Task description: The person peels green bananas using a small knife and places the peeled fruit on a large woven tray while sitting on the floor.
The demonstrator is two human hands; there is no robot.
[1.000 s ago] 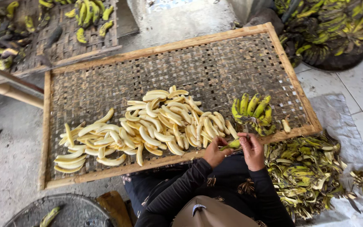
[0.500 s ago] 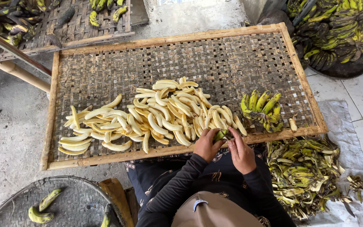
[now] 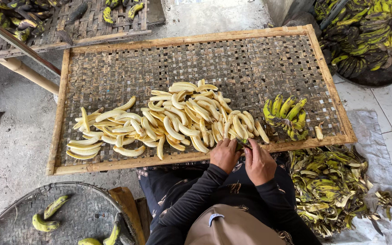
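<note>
A small green banana [image 3: 242, 144] is held between both hands at the near edge of a woven tray [image 3: 196, 54]. The left hand [image 3: 225, 154] is closed on the banana from the left, its fingers curled over it. The right hand [image 3: 259, 162] is closed on it from the right, thumb and fingertips pinched at its end; the grip of each hand is thus shut on the same fruit. Most of the banana is hidden by the fingers.

Just beyond the hands, a broad heap of peeled bananas [image 3: 169, 120], pale yellow, is spread across the tray from left to centre. To the right of the heap, a bunch of green bananas [image 3: 286, 115] is set on the tray, apart from the heap. A pile of peels [image 3: 327, 186] lies on a cloth on the floor to the right of the person. A round basket [image 3: 69, 218] with a few green bananas is seen at lower left.
</note>
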